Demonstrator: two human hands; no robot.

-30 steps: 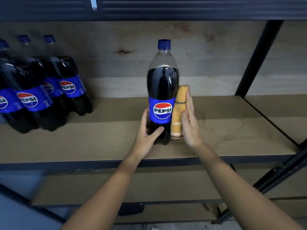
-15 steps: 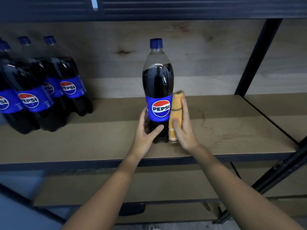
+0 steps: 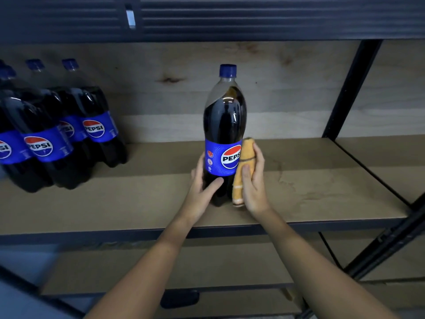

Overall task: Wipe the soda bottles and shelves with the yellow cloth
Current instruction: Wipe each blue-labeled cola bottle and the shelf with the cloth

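Note:
A tall Pepsi bottle (image 3: 225,125) with a blue cap stands on the wooden shelf (image 3: 322,187), leaning a little; its cola surface is slanted. My left hand (image 3: 202,192) grips its lower left side, thumb across the front. My right hand (image 3: 251,180) holds the folded yellow cloth (image 3: 243,171) and presses it against the bottle's right side, beside the blue label. Several more Pepsi bottles (image 3: 57,134) stand grouped at the shelf's left end.
A black metal upright (image 3: 349,88) divides this bay from the neighbouring shelf (image 3: 391,157) on the right. Dark metal shelving (image 3: 230,17) runs overhead. A lower wooden shelf (image 3: 138,268) lies below, and a dark object (image 3: 179,299) sits beneath it.
The bottle has turned so its label faces more to the right, and its liquid now slants. My right hand slid the cloth down the bottle's side to label height.

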